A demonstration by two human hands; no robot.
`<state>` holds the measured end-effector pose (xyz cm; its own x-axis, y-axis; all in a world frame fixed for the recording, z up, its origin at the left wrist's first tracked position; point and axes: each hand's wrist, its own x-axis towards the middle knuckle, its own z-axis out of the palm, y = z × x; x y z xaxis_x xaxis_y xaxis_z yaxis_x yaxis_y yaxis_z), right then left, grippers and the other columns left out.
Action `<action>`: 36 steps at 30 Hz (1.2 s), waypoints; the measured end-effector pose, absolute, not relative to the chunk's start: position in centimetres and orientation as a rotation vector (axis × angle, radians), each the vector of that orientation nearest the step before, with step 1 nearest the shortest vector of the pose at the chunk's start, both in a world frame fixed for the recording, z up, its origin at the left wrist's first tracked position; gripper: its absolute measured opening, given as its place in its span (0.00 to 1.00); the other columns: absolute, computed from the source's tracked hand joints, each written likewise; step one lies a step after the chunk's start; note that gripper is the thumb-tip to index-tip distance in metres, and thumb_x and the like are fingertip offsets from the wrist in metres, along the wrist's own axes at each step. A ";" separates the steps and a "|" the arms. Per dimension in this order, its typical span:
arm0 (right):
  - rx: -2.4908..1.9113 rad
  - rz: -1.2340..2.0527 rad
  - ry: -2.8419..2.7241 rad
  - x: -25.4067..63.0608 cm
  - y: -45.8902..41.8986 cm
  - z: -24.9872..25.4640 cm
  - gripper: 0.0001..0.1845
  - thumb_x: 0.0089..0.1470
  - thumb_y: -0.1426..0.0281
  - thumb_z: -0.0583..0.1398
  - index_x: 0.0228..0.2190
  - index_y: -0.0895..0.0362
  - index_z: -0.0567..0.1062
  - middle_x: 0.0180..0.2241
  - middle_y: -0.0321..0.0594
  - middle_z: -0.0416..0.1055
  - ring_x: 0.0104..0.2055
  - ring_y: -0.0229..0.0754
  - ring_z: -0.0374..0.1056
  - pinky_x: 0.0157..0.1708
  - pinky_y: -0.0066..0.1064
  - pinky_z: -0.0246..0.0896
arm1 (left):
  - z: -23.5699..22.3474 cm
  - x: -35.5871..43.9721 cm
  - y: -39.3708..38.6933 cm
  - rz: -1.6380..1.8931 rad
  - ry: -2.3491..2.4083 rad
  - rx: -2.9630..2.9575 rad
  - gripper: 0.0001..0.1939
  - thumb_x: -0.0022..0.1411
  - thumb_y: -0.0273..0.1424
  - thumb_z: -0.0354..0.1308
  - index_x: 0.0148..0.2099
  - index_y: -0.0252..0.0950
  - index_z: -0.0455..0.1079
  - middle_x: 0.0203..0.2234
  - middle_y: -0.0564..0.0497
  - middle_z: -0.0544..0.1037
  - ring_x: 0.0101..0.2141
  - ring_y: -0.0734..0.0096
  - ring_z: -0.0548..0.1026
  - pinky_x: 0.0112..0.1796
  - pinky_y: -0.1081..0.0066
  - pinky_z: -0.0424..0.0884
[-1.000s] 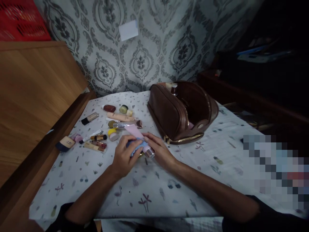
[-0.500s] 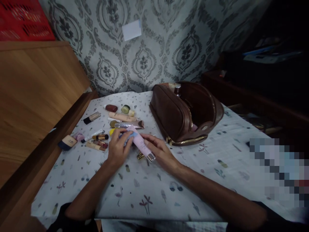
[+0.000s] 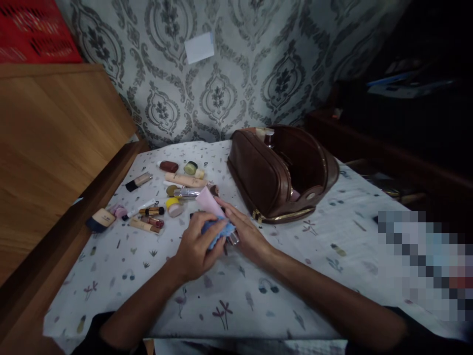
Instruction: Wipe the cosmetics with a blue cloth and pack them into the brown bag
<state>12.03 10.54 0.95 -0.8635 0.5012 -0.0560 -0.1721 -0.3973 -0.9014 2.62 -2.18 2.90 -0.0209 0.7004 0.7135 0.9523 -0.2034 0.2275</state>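
1 pink tube (image 3: 210, 201), tilted, held btwn both hands over printed tabletop (image 3: 121, 246); silver cap (image 3: 233, 239) end twd near edge.
1 blue cloth (image 3: 218, 231), bunched across tube; l. hand (image 3: 197, 241) clamped on cloth, pressing it to tube.
r. hand (image 3: 248, 234) closed on tube from r. side.
just beyond: silver tube (image 3: 186, 193), yellow-lid jar (image 3: 173, 207).
farther: beige tube (image 3: 185, 180), green jar (image 3: 190, 168), brown btl (image 3: 169, 167).
far l.: navy-based btl (image 3: 100, 220), on its side.
r. of these: brown bag (image 3: 258, 172), unzipped, silver-top item (image 3: 269, 139) at opening.
back wall: white card (image 3: 199, 48).
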 end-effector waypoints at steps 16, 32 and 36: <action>-0.296 2.510 -1.412 12.5 10.1 0.7 0.32 0.47 0.62 0.68 0.54 0.53 0.72 0.42 0.42 0.74 0.36 0.40 0.71 0.31 0.29 0.66 | 2.9 -1.9 -2.1 -1.049 -1.948 -1.537 0.14 0.68 0.28 0.50 0.51 0.37 0.72 0.43 0.44 0.68 0.46 0.63 0.70 0.47 0.61 0.71; -0.210 2.323 -1.618 12.2 11.0 1.3 0.39 0.36 0.68 0.74 0.51 0.53 0.71 0.44 0.41 0.72 0.46 0.43 0.69 0.44 0.34 0.68 | 3.3 -0.2 -2.4 -1.123 -1.849 -1.692 0.13 0.67 0.26 0.52 0.51 0.37 0.72 0.42 0.45 0.70 0.44 0.65 0.71 0.44 0.64 0.71; -0.168 2.371 -1.593 12.3 10.7 1.1 0.39 0.39 0.69 0.73 0.53 0.50 0.69 0.47 0.39 0.69 0.40 0.39 0.69 0.36 0.29 0.70 | 3.4 -1.2 -2.3 -1.136 -1.926 -1.541 0.12 0.68 0.28 0.51 0.49 0.36 0.73 0.42 0.45 0.69 0.44 0.65 0.71 0.46 0.63 0.71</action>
<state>12.30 10.70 1.13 -0.9542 0.2933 0.0582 -0.1649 -0.3535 -0.9208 -1.24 -2.27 3.36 -0.2952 0.5964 0.7464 0.9418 0.0504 0.3322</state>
